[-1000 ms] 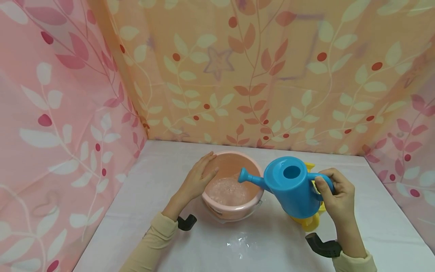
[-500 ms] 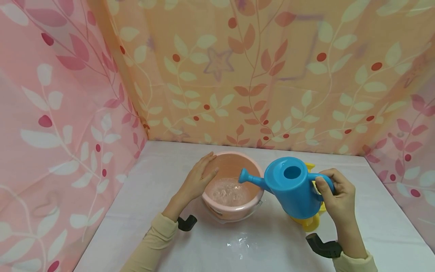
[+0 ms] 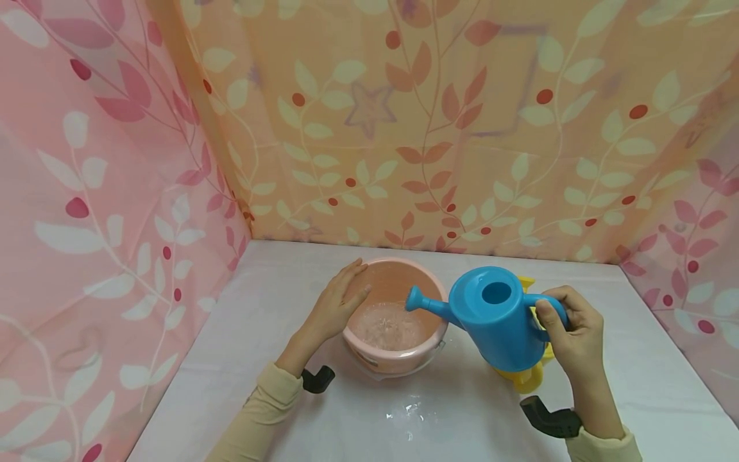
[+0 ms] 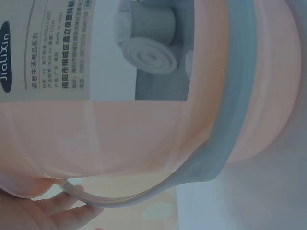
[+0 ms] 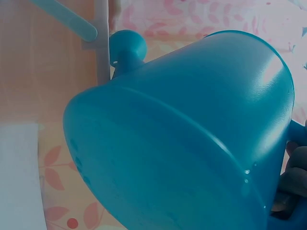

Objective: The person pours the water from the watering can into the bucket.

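Observation:
A blue watering can (image 3: 502,327) is held up by its handle in my right hand (image 3: 574,330), tilted a little so its spout reaches over the rim of a pink bucket (image 3: 398,361). Water (image 3: 388,326) in the bucket is rippled and bubbly. My left hand (image 3: 335,303) rests along the bucket's left rim with its fingers fairly straight. In the left wrist view the bucket's printed label (image 4: 139,52) and pale carrying handle (image 4: 240,81) show, with fingertips near the rim. From the right wrist, the can's base (image 5: 158,158) fills the view.
A yellow object (image 3: 526,380), mostly hidden, stands behind and below the watering can. Spilled water (image 3: 411,410) glistens on the white tabletop (image 3: 462,423) in front of the bucket. Patterned cloth walls (image 3: 427,128) enclose the table at the back and sides.
Both hands and the watering can keep nearly the same position. The water's surface in the bucket shifts, with stronger splashing half a second ago than now.

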`<state>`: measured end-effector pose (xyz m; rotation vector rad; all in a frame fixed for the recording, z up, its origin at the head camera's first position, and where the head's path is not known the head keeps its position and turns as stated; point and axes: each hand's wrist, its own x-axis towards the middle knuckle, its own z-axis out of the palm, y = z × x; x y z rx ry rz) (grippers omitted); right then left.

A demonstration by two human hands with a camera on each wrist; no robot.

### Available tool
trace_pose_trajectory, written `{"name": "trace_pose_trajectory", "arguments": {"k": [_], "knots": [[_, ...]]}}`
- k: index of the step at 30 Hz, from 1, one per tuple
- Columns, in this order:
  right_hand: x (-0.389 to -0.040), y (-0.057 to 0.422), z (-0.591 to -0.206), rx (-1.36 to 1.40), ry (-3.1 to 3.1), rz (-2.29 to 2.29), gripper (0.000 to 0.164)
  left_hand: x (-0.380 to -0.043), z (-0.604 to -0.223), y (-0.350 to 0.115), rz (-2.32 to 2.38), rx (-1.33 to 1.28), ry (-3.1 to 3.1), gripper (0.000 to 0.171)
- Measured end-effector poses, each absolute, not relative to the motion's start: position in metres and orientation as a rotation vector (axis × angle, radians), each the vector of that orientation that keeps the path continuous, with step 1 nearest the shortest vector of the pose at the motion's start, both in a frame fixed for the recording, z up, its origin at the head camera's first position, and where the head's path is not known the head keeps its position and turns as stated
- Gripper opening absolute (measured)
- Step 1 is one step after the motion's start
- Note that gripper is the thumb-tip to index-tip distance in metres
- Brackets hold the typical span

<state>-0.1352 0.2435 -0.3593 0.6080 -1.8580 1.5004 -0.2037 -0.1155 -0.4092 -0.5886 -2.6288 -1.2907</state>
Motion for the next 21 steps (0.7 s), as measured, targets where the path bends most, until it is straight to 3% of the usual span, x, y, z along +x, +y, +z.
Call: {"name": "trace_pose_trajectory", "arguments": {"k": [21], "knots": [[-0.1350,0.2432,-0.3588,0.622,-1.862,1.475,0.011,-0.2034,-0.4085,-0.1157,-1.297,-0.592,-2.622,0.056]]}}
